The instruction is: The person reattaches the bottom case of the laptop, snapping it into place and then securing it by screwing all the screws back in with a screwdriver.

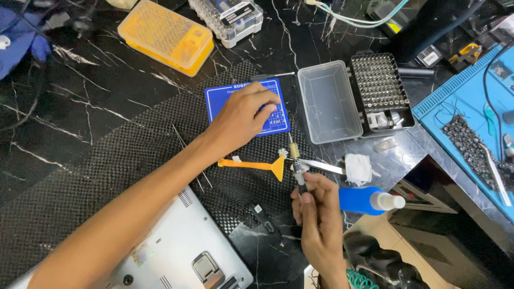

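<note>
Glossy black marble table [107, 101], woven matt mat [134, 155], clear plastic case [329, 101].

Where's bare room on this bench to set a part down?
Free: the black marble left of the blue mat, below the yellow case; the woven mat left of the left forearm. Crowded: around the right hand, orange pry tool and bit case.

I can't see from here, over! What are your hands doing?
Left hand fingertips down on blue mat. Right hand in a grip on screwdriver, tip up. Orange pry tool and tweezers lying close by.
</note>
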